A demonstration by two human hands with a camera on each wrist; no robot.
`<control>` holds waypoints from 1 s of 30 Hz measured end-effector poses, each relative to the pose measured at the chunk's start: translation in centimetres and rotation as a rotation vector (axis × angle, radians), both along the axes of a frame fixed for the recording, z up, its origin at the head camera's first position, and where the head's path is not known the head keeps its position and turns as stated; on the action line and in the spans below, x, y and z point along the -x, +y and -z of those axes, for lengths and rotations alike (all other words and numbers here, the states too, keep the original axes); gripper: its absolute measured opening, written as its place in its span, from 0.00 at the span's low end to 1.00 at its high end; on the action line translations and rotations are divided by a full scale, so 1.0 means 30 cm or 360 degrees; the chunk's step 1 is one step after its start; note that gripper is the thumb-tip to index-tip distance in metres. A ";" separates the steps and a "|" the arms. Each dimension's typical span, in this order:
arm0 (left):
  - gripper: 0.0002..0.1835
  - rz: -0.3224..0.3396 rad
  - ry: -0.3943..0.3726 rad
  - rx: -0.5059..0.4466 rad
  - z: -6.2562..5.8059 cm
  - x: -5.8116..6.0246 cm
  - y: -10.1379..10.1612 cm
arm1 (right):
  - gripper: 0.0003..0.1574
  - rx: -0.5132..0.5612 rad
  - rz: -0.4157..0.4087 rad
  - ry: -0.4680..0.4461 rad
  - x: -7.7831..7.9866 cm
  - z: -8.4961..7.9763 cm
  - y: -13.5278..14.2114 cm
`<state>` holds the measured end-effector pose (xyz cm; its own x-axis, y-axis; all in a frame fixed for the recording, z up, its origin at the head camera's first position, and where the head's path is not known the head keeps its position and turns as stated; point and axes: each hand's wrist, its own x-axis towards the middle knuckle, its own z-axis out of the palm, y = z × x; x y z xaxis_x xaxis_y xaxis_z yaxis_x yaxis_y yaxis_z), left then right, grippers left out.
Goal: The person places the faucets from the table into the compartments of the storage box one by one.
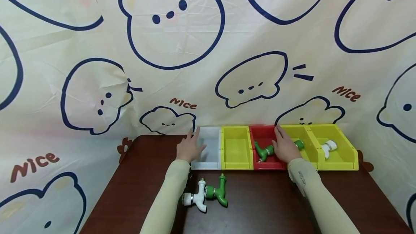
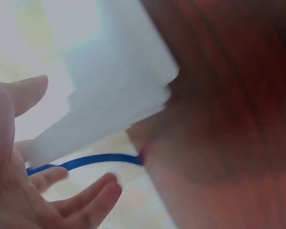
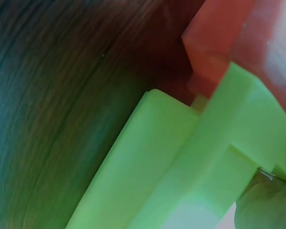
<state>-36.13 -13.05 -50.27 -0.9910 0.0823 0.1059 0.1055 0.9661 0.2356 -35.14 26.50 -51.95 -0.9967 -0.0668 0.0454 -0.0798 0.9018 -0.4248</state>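
Observation:
My left hand (image 1: 189,149) is at the outer left side of the pale grey bin (image 1: 209,166), its fingers spread and straight. In the left wrist view, the thumb and fingers of that hand (image 2: 19,191) lie around the bin's corner (image 2: 119,81). On the right, my other hand (image 1: 286,145) lies with extended fingers over the wall between the red bin (image 1: 269,166) and a yellow bin (image 1: 307,133). A green tap (image 1: 262,151) lies in the red bin beside it. Partly hidden by this hand is another green tap (image 1: 299,144) in the yellow bin.
Another yellow bin (image 1: 237,161) stands between the grey and red ones. The rightmost yellow bin (image 1: 344,163) holds a white tap (image 1: 328,148). In front, on the brown table (image 1: 260,205), a white tap (image 1: 199,198) lies against a green tap (image 1: 221,190). A printed cloth (image 1: 182,86) hangs behind.

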 end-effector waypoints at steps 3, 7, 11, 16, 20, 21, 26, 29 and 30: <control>0.46 0.0030 0.0124 0.0054 -0.032 -0.013 -0.009 | 0.46 0.0009 0.0008 -0.0021 0.000 0.003 -0.003; 0.45 0.0147 0.0209 0.0048 -0.075 -0.045 -0.015 | 0.47 -0.0002 0.0009 -0.0018 -0.002 0.003 -0.005; 0.45 0.0284 0.0264 0.0080 -0.111 -0.099 -0.014 | 0.47 -0.0014 0.0010 -0.0014 -0.007 -0.004 -0.009; 0.44 0.0497 0.0393 0.0132 -0.121 -0.182 0.003 | 0.47 -0.0016 0.0007 -0.0004 -0.009 -0.006 -0.008; 0.43 0.0659 0.0416 0.0174 -0.097 -0.243 0.037 | 0.49 -0.0022 0.0017 -0.0022 -0.006 -0.006 -0.001; 0.42 0.0705 0.0411 0.0171 -0.090 -0.257 0.047 | 0.49 -0.0026 0.0019 -0.0027 -0.005 -0.006 0.001; 0.41 0.0901 0.0302 0.0201 -0.064 -0.336 0.081 | 0.50 -0.0020 0.0006 -0.0015 0.001 -0.001 0.003; 0.39 0.0978 0.0195 0.0294 -0.051 -0.376 0.086 | 0.50 -0.0012 0.0009 -0.0013 0.002 0.003 0.000; 0.39 0.0998 0.0152 0.0327 -0.047 -0.387 0.085 | 0.51 -0.0013 0.0012 -0.0015 0.002 0.005 0.000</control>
<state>-24.52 -10.50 -48.86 -0.7359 0.6678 0.1115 0.6732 0.7393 0.0152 -35.19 26.49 -52.09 -0.9976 -0.0596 0.0356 -0.0690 0.9057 -0.4182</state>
